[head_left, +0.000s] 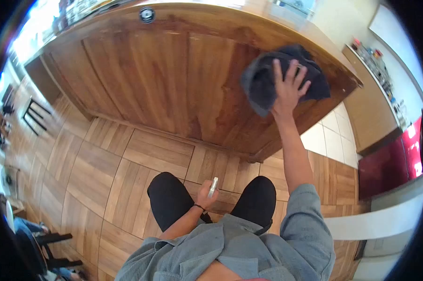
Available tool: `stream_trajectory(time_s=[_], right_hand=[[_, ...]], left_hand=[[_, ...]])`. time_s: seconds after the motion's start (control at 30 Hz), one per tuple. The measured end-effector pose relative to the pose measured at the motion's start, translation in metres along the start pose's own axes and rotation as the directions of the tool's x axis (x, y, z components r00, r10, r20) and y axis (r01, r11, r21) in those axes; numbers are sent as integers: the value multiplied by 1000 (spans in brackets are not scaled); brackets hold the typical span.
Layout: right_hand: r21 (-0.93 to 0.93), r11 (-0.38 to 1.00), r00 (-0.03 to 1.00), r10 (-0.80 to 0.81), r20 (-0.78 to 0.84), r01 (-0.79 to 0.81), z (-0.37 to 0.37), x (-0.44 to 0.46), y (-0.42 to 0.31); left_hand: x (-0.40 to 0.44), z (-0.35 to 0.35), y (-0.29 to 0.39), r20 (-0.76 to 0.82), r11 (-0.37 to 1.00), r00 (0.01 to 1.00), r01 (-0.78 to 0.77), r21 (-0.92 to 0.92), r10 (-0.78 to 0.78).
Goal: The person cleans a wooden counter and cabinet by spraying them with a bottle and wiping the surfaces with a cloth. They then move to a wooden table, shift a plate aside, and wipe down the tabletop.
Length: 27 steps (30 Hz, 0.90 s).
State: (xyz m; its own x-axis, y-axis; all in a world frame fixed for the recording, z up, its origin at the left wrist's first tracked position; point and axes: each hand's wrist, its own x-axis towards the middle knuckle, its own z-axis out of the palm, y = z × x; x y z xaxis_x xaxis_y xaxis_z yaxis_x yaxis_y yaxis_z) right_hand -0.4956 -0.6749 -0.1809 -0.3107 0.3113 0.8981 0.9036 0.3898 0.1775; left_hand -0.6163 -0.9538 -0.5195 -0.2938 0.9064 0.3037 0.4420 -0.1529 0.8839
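Note:
A dark grey cloth [260, 82] lies bunched against the upper right of a brown wooden counter panel [150, 77]. My right hand [288, 91] presses it to the wood with the fingers spread, its arm stretched forward. Low between my knees, my left hand [205, 194] is closed around a narrow white thing [213, 186] that looks like a spray bottle. Its lower part is hidden by the hand and the angle.
The counter's top edge [216, 10] runs above the panel, with a round black sticker [146, 15] near it. To the right stand a cabinet [373, 100] and a red glossy unit [385, 166]. A stool [33, 112] and a dark chair [52, 248] are at left.

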Motion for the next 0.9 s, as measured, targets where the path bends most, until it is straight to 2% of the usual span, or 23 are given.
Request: stream_trajectory(time_s=[0.03, 0.1, 0.17, 0.2, 0.27, 0.3, 0.37, 0.4, 0.5, 0.53, 0.57, 0.6, 0.7, 0.77, 0.87, 0.9], right_hand=[[-41, 998, 995, -45, 84, 49, -1, 10, -25], [115, 984, 983, -146, 108, 134, -2, 34, -79], [154, 954, 957, -274, 98, 257, 5, 58, -130], [319, 909, 946, -311, 91, 268, 11, 65, -152], [511, 825, 950, -308, 46, 242, 22, 72, -191], [540, 813, 963, -268, 15, 218, 27, 72, -200], [447, 851, 960, -267, -85, 276, 32, 68, -199], [394, 869, 954, -270, -131, 300, 32, 64, -189], [239, 944, 969, -197, -148, 228, 35, 42, -147], [289, 937, 979, -170, -115, 197, 34, 30, -127], [232, 964, 991, -120, -62, 132, 29, 16, -103], [172, 983, 998, -69, -13, 70, 17, 2, -78], [33, 991, 991, 127, 46, -129, 2, -47, 6], [-146, 954, 959, 273, 73, -260, -8, -79, 59], [-159, 962, 975, 222, -8, -221, -2, -113, 107], [-71, 957, 959, 279, -55, -282, -2, -116, 109]], left_hand=[[-1, 0, 0, -18, 1000, 1000, 2, -10, -3], [-1, -2, 1, -29, 999, 999, 18, -30, -19], [-2, -6, 6, -13, 998, 999, 46, -49, -47], [-1, -6, 10, -26, 998, 998, 53, -38, -54], [-3, -9, 13, -19, 998, 998, 63, -8, -63], [-4, -9, 9, -33, 1000, 999, 9, -13, -9], [-3, -2, 0, -55, 994, 993, -107, -33, 105], [-4, 1, -2, -33, 996, 996, -79, -41, 78], [-5, 4, -6, 51, 999, 999, 19, -40, -17], [-4, 3, -7, 92, 998, 994, 56, -30, -53], [-2, 4, -8, 132, 996, 987, 92, -19, -89], [-4, 12, -16, 85, 989, 995, 60, -134, -49], [-2, 13, -16, 156, 981, 985, 100, -168, -73], [-3, 19, -25, 196, 988, 979, 88, -130, -61], [1, 21, -11, 252, 992, 966, 90, -88, -66], [-1, 23, -13, 262, 988, 961, 117, -100, -87]])
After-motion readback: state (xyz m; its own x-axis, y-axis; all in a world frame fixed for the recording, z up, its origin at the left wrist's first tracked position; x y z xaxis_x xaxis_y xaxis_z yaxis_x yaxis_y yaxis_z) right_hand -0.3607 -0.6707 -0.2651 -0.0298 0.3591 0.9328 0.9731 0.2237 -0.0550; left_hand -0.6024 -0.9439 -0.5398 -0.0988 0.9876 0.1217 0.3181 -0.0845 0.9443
